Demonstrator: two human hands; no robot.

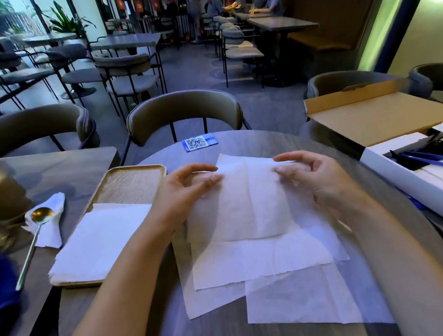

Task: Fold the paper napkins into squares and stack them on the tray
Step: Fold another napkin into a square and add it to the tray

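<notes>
Head view: round counter (239,140) carrying loose white napkins (262,260) spread flat and overlapping. Left hand (187,186) and right hand (314,176) each pinch a far corner of the top napkin (247,205) between thumb and fingers, lifting its far edge. Wooden tray (133,174) to the left, holding a stack of folded napkins (99,246) at its near end. Spoon (35,235) on a crumpled napkin beside the tray. QR card (199,142) at the far edge. Open cardboard box (380,115) to the right.
</notes>
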